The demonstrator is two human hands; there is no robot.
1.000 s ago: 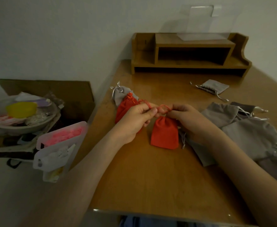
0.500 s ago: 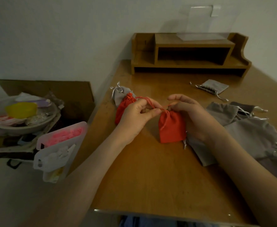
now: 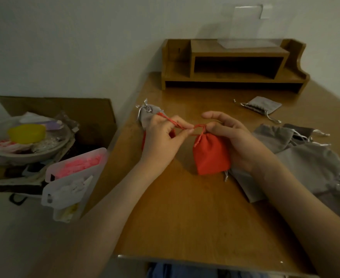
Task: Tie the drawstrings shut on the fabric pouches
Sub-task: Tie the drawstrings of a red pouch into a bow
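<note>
Pouch [image 3: 211, 155] apparently in grip of right hand [image 3: 239, 141], drawstring [image 3: 177, 125] in pinch of left hand [image 3: 163, 141]

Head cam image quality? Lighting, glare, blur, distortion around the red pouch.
Head view: dim, warm cast, slightly soft overall; red pouch and drawstring pinched by the left hand legible; small glints on the near edge of the table; wide-angle curvature bends the wooden shelf and table edges.
</note>
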